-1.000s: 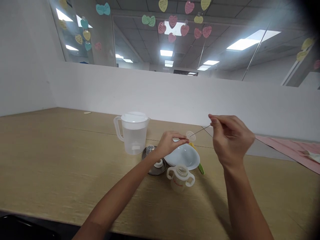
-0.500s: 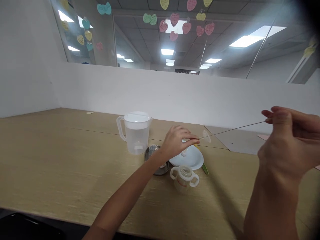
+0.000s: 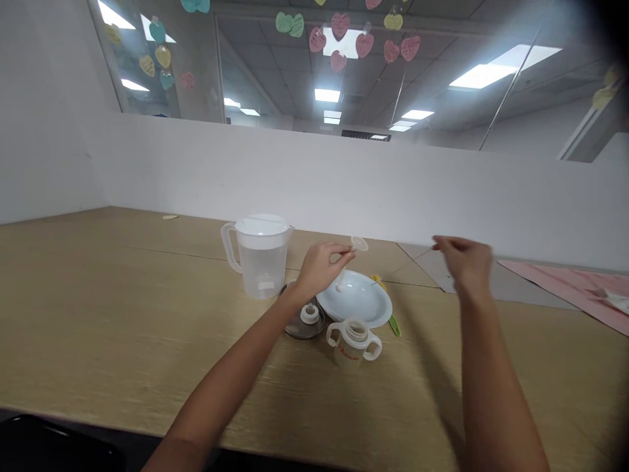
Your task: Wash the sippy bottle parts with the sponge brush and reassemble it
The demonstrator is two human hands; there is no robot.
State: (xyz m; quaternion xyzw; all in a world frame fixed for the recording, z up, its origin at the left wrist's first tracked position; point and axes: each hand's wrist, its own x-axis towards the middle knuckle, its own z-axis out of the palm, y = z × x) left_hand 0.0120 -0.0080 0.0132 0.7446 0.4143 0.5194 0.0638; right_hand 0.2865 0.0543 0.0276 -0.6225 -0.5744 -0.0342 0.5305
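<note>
Wooden bench (image 3: pixel 147 328) before a white wall (image 3: pixel 246 170), heart-shaped notes (image 3: pixel 340 26) on the glass above. Left hand (image 3: pixel 322 267): grip closed on a small clear disc-ended piece (image 3: pixel 359 244), held over the rear of the white bowl (image 3: pixel 354 299). Right hand (image 3: pixel 462 255): fingertips pinching a thin rod (image 3: pixel 403 267) — slanting down toward the bowl. Two-handled cup (image 3: pixel 354 344), upright, in front of the bowl; lidded pitcher (image 3: pixel 263 257) — farther left.

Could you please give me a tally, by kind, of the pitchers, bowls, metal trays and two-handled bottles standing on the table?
Pitcher: 1
White bowl: 1
Metal tray: 1
Two-handled bottle: 1
Total: 4
</note>
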